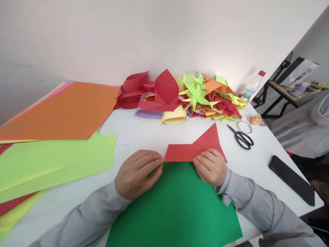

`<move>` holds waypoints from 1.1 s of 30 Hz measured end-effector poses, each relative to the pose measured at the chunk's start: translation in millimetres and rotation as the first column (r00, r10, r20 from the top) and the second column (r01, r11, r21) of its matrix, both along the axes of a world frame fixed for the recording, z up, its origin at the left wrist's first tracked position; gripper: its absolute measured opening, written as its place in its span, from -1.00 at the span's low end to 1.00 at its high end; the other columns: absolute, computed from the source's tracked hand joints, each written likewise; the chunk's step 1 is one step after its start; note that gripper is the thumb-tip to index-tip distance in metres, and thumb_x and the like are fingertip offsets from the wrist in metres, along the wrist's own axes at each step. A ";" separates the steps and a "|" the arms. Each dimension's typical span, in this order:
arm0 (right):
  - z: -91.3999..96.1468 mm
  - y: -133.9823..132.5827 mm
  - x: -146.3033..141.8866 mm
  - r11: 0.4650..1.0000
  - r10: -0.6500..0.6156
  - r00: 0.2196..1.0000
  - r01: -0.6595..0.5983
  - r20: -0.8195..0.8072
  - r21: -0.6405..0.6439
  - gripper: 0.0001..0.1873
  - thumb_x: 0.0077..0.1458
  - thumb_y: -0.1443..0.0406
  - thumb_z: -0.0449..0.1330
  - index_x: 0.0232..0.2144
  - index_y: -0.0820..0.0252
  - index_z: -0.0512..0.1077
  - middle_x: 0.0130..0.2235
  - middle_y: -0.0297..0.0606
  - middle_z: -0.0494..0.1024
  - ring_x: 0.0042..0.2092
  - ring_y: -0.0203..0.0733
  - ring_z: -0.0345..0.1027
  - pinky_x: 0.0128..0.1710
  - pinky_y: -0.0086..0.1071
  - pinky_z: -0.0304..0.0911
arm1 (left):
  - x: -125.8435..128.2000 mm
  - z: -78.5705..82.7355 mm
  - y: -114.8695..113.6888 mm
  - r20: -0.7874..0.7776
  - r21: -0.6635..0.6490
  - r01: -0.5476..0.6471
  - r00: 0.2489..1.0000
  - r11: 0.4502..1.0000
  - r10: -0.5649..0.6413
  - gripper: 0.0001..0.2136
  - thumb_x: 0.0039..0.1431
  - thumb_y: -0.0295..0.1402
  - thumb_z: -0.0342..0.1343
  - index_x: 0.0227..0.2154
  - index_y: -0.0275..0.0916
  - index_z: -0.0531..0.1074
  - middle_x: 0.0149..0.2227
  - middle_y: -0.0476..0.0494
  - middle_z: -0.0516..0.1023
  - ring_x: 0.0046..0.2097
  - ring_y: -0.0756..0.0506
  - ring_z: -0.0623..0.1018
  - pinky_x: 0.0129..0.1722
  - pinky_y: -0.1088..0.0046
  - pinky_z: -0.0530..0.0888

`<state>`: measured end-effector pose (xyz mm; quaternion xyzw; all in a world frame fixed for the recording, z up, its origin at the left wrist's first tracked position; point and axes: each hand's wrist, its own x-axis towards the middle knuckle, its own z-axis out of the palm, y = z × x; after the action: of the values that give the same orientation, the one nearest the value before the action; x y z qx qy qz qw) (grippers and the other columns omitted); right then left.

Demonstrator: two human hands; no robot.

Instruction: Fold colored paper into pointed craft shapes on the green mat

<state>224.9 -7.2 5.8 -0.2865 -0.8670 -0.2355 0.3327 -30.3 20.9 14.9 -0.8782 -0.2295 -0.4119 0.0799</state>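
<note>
A folded piece of red paper (181,152) lies at the far edge of a large green sheet (174,206), with a pointed flap rising on its right side. My left hand (140,173) has its thumb and fingers pinched together at the paper's lower left corner. On the paper's lower edge, right of the middle, my right hand (210,166) is closed, its fingertips pressing the red paper. The thumb of the right hand is mostly hidden.
Colored sheets (64,109) and green strips (77,154) cover the left. Along the wall sit red paper shapes (166,87) and a folded-paper pile (213,96). Scissors (241,138), tape (244,127), a bottle (252,87) and a black phone-like object (291,180) lie right. A person's sleeve (303,120) shows beyond.
</note>
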 end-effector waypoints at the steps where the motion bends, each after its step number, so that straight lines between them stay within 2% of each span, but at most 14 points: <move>1: 0.1 0.0 0.1 1.000 0.002 1.000 -0.002 -0.002 -0.002 -0.92 0.09 0.46 0.17 -0.33 0.29 0.45 -0.39 -0.24 0.57 -0.31 -0.22 0.38 -0.29 -0.29 0.24 | 0.0 -0.9 -0.3 0.030 -0.036 0.003 1.000 0.999 -0.002 -0.85 0.11 -0.57 0.10 -0.28 -0.23 0.40 -0.40 -0.09 0.54 -0.34 -0.07 0.54 -0.36 0.38 0.54; 4: -0.5 -0.1 1.0 1.000 0.005 1.000 -0.005 -0.004 -0.010 -0.90 0.07 0.47 0.19 -0.31 0.33 0.45 -0.37 -0.21 0.57 -0.30 -0.20 0.38 -0.28 -0.27 0.25 | -0.7 -2.3 -1.3 0.107 -0.107 0.000 0.994 0.994 0.011 -0.82 0.10 -0.59 0.11 -0.26 -0.21 0.40 -0.37 -0.09 0.53 -0.35 -0.05 0.54 -0.35 0.39 0.54; 8: -3.3 0.0 2.7 1.000 -0.011 1.000 0.011 -0.001 -0.010 -0.90 0.11 0.45 0.15 -0.29 0.28 0.44 -0.36 -0.23 0.58 -0.29 -0.22 0.38 -0.27 -0.27 0.24 | -2.6 -1.0 -1.4 0.111 -0.101 -0.032 0.993 0.994 0.043 -0.83 0.10 -0.58 0.11 -0.27 -0.21 0.40 -0.37 -0.10 0.53 -0.35 -0.05 0.53 -0.35 0.39 0.54; 12: -2.6 0.9 3.6 1.000 -0.003 1.000 0.003 0.003 -0.016 -0.90 0.10 0.46 0.16 -0.29 0.31 0.44 -0.36 -0.22 0.58 -0.29 -0.21 0.38 -0.28 -0.27 0.25 | -2.9 -1.0 -0.2 0.066 -0.050 -0.041 0.997 0.998 0.044 -0.80 0.09 -0.55 0.14 -0.22 -0.22 0.40 -0.37 -0.11 0.54 -0.33 -0.07 0.53 -0.34 0.37 0.53; 16: 2.6 1.7 -1.1 0.997 0.073 0.997 -0.073 0.015 -0.017 -0.91 0.12 0.46 0.13 -0.33 0.34 0.45 -0.39 -0.21 0.58 -0.33 -0.22 0.38 -0.31 -0.28 0.26 | 3.4 -7.6 -4.2 -0.020 0.012 -0.034 0.999 0.999 0.034 -0.78 0.10 -0.49 0.18 -0.16 -0.25 0.42 -0.22 -0.22 0.57 -0.18 -0.17 0.52 -0.22 0.23 0.51; 18: 4.8 1.2 -6.3 0.992 0.125 0.991 -0.124 0.040 -0.025 -0.88 0.16 0.45 0.10 -0.35 0.34 0.45 -0.39 -0.21 0.57 -0.35 -0.23 0.38 -0.31 -0.29 0.26 | 9.0 -12.6 -9.4 -0.058 0.046 -0.015 0.998 0.999 0.018 -0.80 0.11 -0.52 0.16 -0.18 -0.22 0.44 -0.16 -0.20 0.57 -0.11 -0.19 0.51 -0.13 0.15 0.48; 21: 6.8 -1.0 -15.0 0.987 0.158 0.985 -0.156 0.065 -0.029 -0.82 0.18 0.45 0.06 -0.38 0.33 0.46 -0.40 -0.21 0.57 -0.36 -0.24 0.37 -0.32 -0.29 0.27 | 17.1 -19.6 -17.9 -0.112 0.110 0.039 0.993 0.993 -0.026 -0.83 0.15 -0.57 0.07 -0.22 -0.27 0.47 -0.19 -0.18 0.60 -0.11 -0.20 0.51 -0.05 0.09 0.42; 25: 9.0 -3.6 -21.3 0.986 0.164 0.984 -0.162 0.077 -0.030 -0.80 0.18 0.46 0.06 -0.39 0.33 0.47 -0.41 -0.21 0.56 -0.37 -0.25 0.36 -0.33 -0.29 0.27 | 23.2 -23.8 -24.1 -0.157 0.144 0.081 0.986 0.986 -0.058 -0.79 0.16 -0.59 -0.04 -0.24 -0.36 0.49 -0.25 -0.22 0.61 -0.18 -0.20 0.51 -0.12 0.11 0.42; 33: 11.0 -6.3 -23.9 0.984 0.180 0.978 -0.177 0.103 -0.037 -0.81 0.19 0.46 0.07 -0.40 0.31 0.47 -0.42 -0.22 0.54 -0.37 -0.26 0.35 -0.35 -0.30 0.24 | 29.4 -19.2 -24.9 -0.122 0.167 0.111 0.988 0.980 -0.091 -0.77 0.17 -0.59 -0.10 -0.31 -0.35 0.47 -0.37 -0.24 0.58 -0.28 -0.17 0.52 -0.25 0.19 0.44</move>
<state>201.1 -13.5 16.8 -0.1994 -0.9088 -0.2077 0.3020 -1.0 -4.0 -4.3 -0.9006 -0.1430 -0.3829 0.1481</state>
